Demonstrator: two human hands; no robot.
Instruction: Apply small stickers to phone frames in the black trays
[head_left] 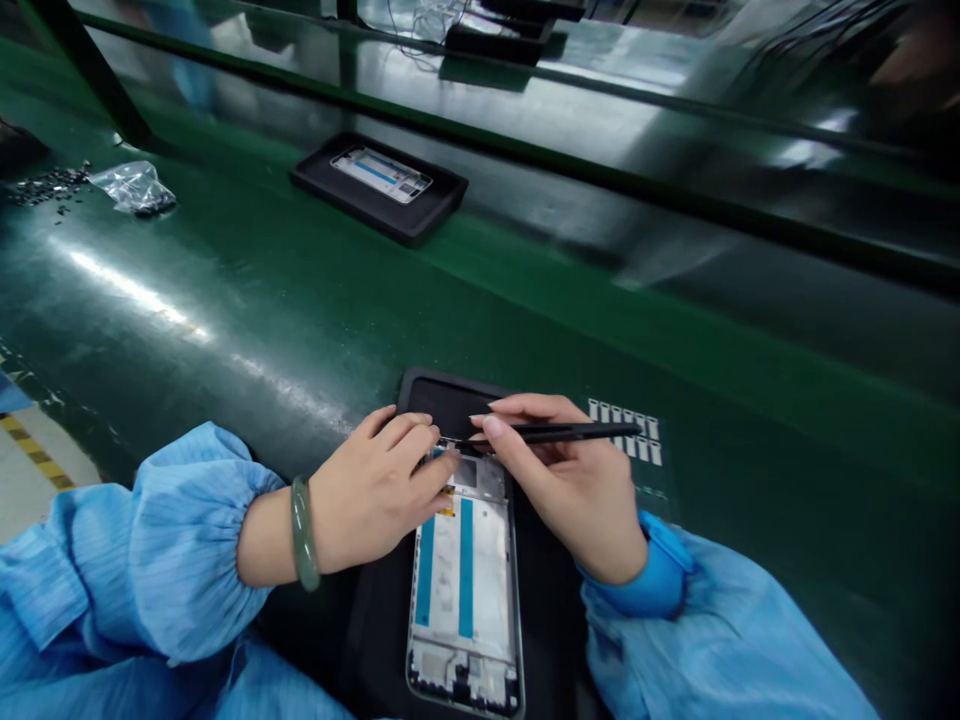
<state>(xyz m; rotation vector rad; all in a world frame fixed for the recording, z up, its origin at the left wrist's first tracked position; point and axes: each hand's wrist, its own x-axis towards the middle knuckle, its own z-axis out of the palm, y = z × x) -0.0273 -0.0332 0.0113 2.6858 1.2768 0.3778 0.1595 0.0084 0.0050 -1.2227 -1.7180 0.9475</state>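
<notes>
An opened phone frame (491,570) with two blue strips lies in a black tray (544,600) before me. My left hand (382,490) has its bent fingers on the frame's upper left corner, gripping the edge; the fingertips partly cover that corner. Pinched in my right hand (570,470) is a pair of black tweezers (540,433), its tip at the frame's top edge, close to my left fingers. Whether the tips hold a small part cannot be made out. Just right of that hand, a sheet of small white tabs (649,452) lies on the bench.
Farther back on the green bench (247,300), a second black tray (322,190) holds another phone frame (382,175). At the left are a clear plastic bag (135,187) and scattered small dark parts (49,188). A green rail (600,185) runs across the back.
</notes>
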